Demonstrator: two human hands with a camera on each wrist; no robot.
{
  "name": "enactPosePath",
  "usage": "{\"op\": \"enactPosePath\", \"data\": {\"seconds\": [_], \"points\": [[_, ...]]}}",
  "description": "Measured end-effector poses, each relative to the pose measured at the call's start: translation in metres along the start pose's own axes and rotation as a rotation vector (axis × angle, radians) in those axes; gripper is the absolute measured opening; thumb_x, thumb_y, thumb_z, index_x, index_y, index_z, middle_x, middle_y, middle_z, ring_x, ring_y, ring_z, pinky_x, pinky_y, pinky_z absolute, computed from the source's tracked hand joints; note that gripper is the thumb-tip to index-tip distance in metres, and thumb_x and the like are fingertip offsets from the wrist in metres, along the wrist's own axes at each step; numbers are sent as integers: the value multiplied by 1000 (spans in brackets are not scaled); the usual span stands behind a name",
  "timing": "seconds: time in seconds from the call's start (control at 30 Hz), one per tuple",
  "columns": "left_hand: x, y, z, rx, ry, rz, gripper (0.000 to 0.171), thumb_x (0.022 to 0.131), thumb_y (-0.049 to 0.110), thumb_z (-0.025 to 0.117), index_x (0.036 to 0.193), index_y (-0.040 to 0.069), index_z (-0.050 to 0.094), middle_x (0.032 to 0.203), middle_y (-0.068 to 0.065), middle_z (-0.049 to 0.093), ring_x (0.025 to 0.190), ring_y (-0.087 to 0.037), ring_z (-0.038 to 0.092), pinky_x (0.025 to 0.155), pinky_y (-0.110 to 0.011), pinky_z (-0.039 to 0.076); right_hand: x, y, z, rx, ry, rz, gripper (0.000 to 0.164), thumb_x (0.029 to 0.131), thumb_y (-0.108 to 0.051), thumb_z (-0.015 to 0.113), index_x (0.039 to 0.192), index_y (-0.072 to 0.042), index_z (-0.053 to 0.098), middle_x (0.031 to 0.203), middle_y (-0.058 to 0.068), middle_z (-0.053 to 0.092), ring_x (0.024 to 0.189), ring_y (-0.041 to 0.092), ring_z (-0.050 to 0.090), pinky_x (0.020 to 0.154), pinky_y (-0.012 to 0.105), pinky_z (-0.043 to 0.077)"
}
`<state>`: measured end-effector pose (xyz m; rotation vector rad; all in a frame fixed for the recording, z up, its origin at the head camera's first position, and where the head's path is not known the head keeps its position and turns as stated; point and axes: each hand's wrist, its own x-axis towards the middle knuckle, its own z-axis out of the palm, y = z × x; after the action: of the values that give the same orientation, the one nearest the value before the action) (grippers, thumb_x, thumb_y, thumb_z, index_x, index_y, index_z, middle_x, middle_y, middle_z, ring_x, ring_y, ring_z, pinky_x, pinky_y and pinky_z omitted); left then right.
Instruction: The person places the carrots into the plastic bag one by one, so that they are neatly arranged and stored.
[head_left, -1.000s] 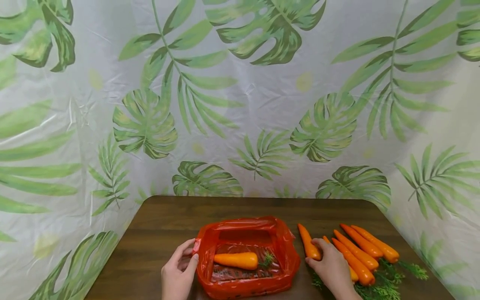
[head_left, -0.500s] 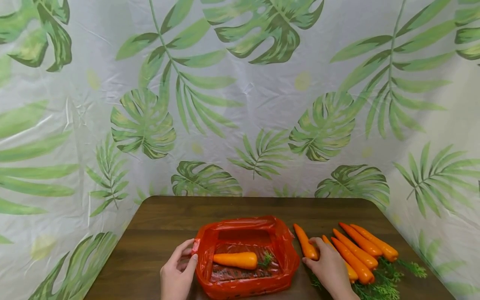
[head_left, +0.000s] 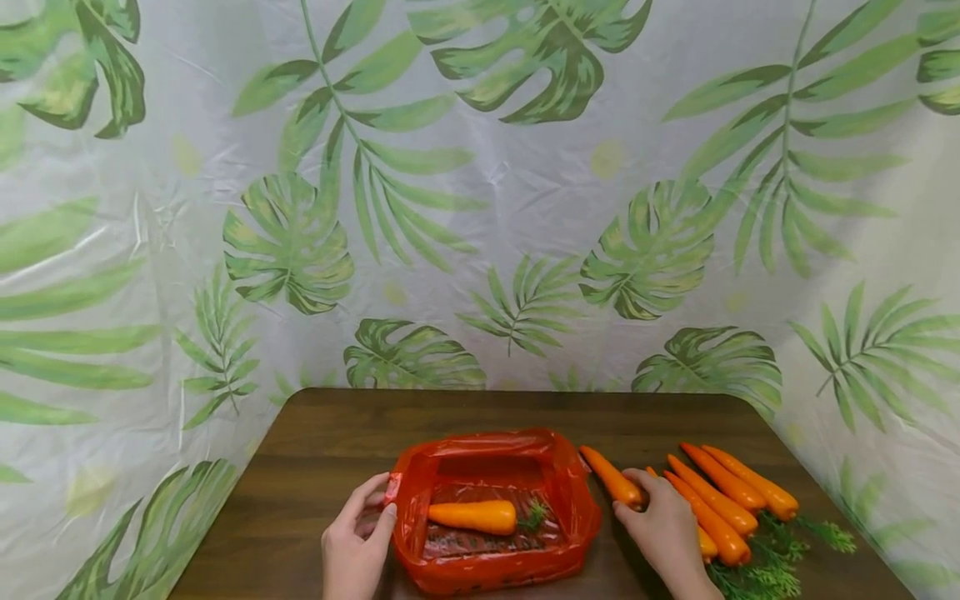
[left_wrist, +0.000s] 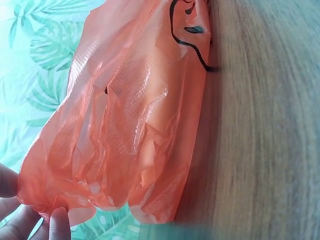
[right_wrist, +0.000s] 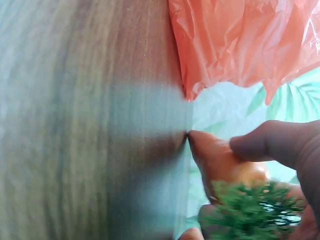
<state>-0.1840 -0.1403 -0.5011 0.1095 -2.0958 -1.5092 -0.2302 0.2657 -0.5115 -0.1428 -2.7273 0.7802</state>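
A red plastic bag [head_left: 495, 579] stands with its mouth spread wide on the table, and one orange carrot [head_left: 480, 517] with a green tuft lies inside it. My left hand [head_left: 356, 533] pinches the bag's left rim between thumb and fingers, as the left wrist view also shows. To the right of the bag, my right hand [head_left: 663, 525] grips another carrot [head_left: 609, 473] near its leafy end. The tip of that carrot points toward the bag's right side. In the right wrist view, its green leaves [right_wrist: 250, 210] hang by the fingers.
Several more carrots [head_left: 723, 479] with green tops [head_left: 768, 554] lie side by side on the right of the brown wooden table [head_left: 337, 433], just beyond my right hand. A leaf-patterned curtain [head_left: 510, 208] hangs behind the table.
The carrot in my right hand has swung so that its tip lies further left, nearer the bag. My left hand and the bag have stayed nearly in place.
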Motion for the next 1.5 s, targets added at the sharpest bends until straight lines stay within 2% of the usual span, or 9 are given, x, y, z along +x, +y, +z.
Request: {"op": "enactPosePath", "data": {"seconds": [0.17, 0.3, 0.6, 0.87, 1.3, 1.5], "points": [[1, -1, 0, 2, 2, -3, 39, 85, 1, 78, 118, 22, 73, 90, 4, 71, 82, -10, 69, 67, -25, 58, 0, -2, -2, 4, 89, -6, 46, 78, -28, 85, 120, -15, 72, 103, 11, 68, 82, 30, 64, 68, 49, 50], [1, 0, 0, 8, -5, -17, 39, 86, 1, 78, 119, 22, 72, 91, 3, 71, 81, -10, 69, 67, -24, 58, -1, -3, -3, 21, 129, -3, 44, 79, -28, 84, 120, -17, 72, 101, 8, 67, 80, 27, 63, 69, 47, 49], [0, 0, 0, 16, -26, -52, 39, 87, 2, 76, 121, 22, 72, 93, 2, 71, 84, -12, 69, 69, -25, 58, -3, -5, -4, 55, 173, 3, 45, 80, -26, 84, 122, -16, 72, 108, 10, 68, 88, 30, 65, 73, 50, 51], [0, 0, 0, -4, -8, -31, 39, 86, 1, 78, 120, 20, 73, 91, 3, 71, 82, -12, 69, 68, -25, 58, -3, -5, -3, 98, 227, -7, 44, 80, -21, 85, 121, -15, 71, 117, 15, 68, 104, 40, 63, 83, 59, 51], [1, -3, 0, -13, 1, 2, 39, 87, -1, 76, 120, 19, 73, 92, 1, 71, 83, -11, 69, 68, -25, 58, -2, -4, -15, 118, 305, -45, 44, 78, -22, 87, 119, -19, 73, 108, 7, 70, 91, 26, 65, 74, 48, 51], [2, -3, -1, -23, -11, -16, 38, 88, 1, 76, 120, 22, 72, 93, 1, 71, 79, -12, 70, 67, -24, 58, 1, -4, -18, 116, 341, -65, 42, 76, -21, 88, 116, -20, 74, 102, 4, 69, 86, 24, 65, 70, 42, 50]]}}
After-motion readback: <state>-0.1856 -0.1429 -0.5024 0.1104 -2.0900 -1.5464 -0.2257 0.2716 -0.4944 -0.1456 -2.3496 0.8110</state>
